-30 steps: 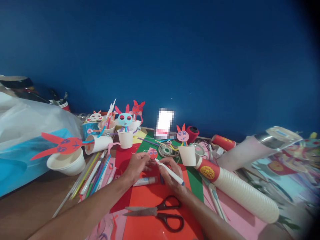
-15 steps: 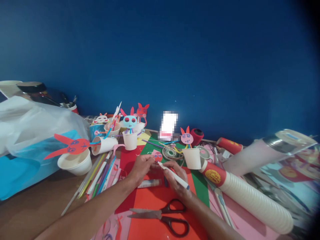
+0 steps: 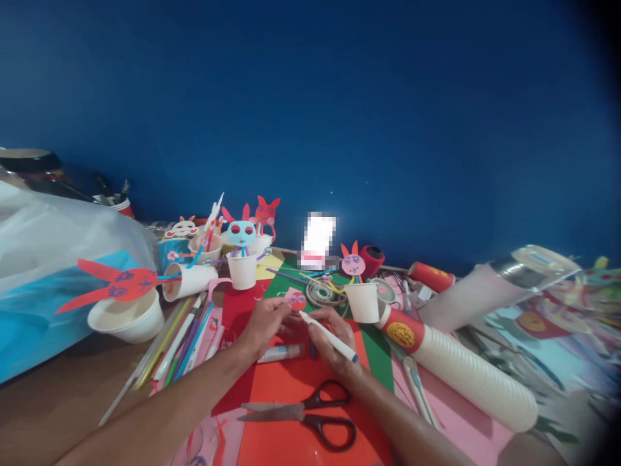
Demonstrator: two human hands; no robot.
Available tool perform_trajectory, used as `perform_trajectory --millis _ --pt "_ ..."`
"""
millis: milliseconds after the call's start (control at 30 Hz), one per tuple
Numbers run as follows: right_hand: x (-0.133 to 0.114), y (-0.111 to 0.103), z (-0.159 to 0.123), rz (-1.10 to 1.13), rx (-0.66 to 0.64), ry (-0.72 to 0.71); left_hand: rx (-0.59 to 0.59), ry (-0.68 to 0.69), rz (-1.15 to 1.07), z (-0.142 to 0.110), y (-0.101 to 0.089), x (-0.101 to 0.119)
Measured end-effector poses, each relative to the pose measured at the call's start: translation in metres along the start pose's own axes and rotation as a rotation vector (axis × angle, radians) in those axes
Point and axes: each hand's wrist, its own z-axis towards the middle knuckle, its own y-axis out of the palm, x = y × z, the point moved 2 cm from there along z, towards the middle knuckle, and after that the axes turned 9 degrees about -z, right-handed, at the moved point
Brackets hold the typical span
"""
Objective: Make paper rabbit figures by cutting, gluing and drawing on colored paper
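Note:
Between finger and thumb, my left hand [image 3: 266, 323] pinches a small red paper face [image 3: 296, 302] with drawn blue eyes, a bit of pink paper behind it. My right hand [image 3: 337, 340] is closed round a white marker [image 3: 334, 338] with a blue end, its tip at the face's lower edge. Beneath the hands lie a glue stick [image 3: 281, 353] and a dark marker cap [image 3: 312, 348] on coloured paper. Black-handled scissors [image 3: 305, 414] lie nearer, blades slightly apart and pointing left.
Paper cups with rabbit-faced figures stand behind, among them a blue-faced one [image 3: 241, 234] and a pink-faced one [image 3: 353, 264]. A long stack of paper cups [image 3: 475, 369] lies at the right. Markers [image 3: 182, 340] and a white bowl [image 3: 127, 317] are left. A blurred bright screen [image 3: 317, 239] stands at the back.
The view swung left, then back right. Both hands keep their hold on the paper face and the marker, with the tip staying near the face's lower part.

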Motion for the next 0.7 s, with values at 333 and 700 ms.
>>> perform_trajectory --millis 333,700 --pt "0.0010 0.0015 0.0002 -0.038 -0.028 0.029 -0.003 0.001 -0.008 0.0002 0.0010 0.0002" --pt "0.0041 -0.0030 0.0010 -0.060 -0.039 -0.005 -0.005 -0.002 -0.017 -0.0011 0.0029 0.0021"
